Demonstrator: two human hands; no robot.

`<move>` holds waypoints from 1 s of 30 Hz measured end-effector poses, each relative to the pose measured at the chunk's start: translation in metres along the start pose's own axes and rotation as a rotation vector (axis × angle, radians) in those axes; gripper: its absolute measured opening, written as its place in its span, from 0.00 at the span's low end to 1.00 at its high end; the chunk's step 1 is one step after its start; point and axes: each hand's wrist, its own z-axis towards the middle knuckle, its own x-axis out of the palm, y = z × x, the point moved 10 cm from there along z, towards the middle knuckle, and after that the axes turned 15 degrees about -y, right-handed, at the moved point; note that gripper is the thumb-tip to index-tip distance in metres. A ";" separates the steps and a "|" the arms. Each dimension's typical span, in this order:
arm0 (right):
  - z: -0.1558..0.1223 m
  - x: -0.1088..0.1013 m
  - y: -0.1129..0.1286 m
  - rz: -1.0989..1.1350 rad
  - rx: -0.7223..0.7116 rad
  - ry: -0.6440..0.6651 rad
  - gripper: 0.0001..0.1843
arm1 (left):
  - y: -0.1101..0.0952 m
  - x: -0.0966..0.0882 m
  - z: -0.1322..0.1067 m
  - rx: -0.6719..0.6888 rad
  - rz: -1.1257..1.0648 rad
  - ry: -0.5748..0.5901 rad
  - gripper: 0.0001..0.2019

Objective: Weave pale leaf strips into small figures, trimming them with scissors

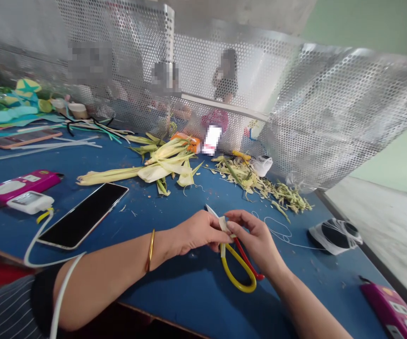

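Note:
My left hand, with a gold bangle on its wrist, is closed on a narrow pale strip of corn husk. Thumb and fingers of my right hand pinch the same strip from the other side. Scissors with one yellow and one red handle lie under and between the hands, the blade tip poking out at the upper left. Whether a finger also grips the scissors is hidden. To the right, thin white string runs in loose loops to a dark spool wound with string.
Ahead lie a bundle of corn husks and a heap of husk scraps. A black-screened phone, a magenta case and a white device on a cord sit left. Another magenta case is at right. A perforated metal screen stands behind, people beyond it.

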 end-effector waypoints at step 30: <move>0.013 0.016 -0.010 0.429 0.333 -0.026 0.18 | -0.014 -0.022 0.004 0.000 -0.224 -0.125 0.19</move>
